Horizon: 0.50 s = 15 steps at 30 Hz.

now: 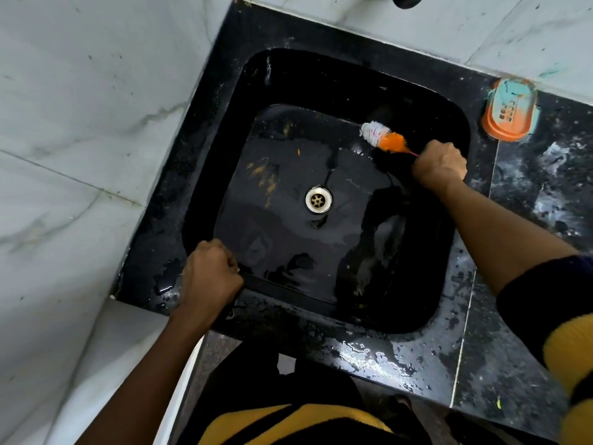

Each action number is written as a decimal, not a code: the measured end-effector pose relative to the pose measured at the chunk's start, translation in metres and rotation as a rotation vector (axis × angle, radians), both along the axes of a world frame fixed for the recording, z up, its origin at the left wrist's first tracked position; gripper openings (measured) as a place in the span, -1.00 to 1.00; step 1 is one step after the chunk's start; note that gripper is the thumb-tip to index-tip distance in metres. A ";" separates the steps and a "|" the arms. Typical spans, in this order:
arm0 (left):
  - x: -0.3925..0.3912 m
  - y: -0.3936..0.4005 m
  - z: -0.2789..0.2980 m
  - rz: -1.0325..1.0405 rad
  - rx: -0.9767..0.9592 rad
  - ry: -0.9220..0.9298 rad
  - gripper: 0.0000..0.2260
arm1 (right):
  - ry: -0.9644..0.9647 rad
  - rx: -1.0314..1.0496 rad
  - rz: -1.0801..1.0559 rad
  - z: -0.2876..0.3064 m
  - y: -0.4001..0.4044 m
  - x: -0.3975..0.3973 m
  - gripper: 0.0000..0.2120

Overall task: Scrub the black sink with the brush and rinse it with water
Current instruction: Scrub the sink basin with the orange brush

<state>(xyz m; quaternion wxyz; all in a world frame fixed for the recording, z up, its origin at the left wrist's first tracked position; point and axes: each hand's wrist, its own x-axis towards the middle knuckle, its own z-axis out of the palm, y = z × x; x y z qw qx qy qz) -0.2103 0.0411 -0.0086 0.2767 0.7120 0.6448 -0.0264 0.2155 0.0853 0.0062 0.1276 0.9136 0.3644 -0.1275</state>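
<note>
The black square sink (446, 200) is set in a wet black stone counter, with a metal drain (318, 199) in the middle of its floor. Orange-yellow smears lie on the floor left of the drain. My right hand (439, 163) is shut on the thin handle of a brush (382, 136) with white and orange bristles; the bristle head touches the far right part of the basin. My left hand (210, 274) is closed over the sink's near left rim.
An orange and teal soap dish (508, 114) sits on the counter (529, 194) right of the sink. White marble walls enclose the left and back. A dark tap end (406, 0) shows at the top edge. Water puddles lie on the near counter.
</note>
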 end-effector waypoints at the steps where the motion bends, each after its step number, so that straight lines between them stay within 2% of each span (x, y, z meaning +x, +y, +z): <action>1: 0.000 0.000 0.000 0.001 0.006 -0.002 -0.96 | -0.001 -0.010 -0.025 0.002 0.001 -0.001 -0.68; 5: -0.004 0.000 -0.003 -0.019 0.008 -0.015 -0.97 | -0.086 -0.107 0.053 0.016 0.002 -0.003 -0.69; 10: 0.003 -0.002 0.007 -0.018 0.049 -0.030 -0.97 | -0.339 -0.391 0.389 0.040 -0.006 -0.019 -0.69; 12: 0.006 -0.003 0.014 -0.012 0.059 -0.047 -0.96 | -0.369 -0.508 0.461 0.043 -0.018 -0.032 -0.62; 15: 0.008 -0.004 0.020 -0.011 0.061 -0.047 -0.97 | -0.321 -0.561 0.560 0.034 -0.045 -0.044 -0.53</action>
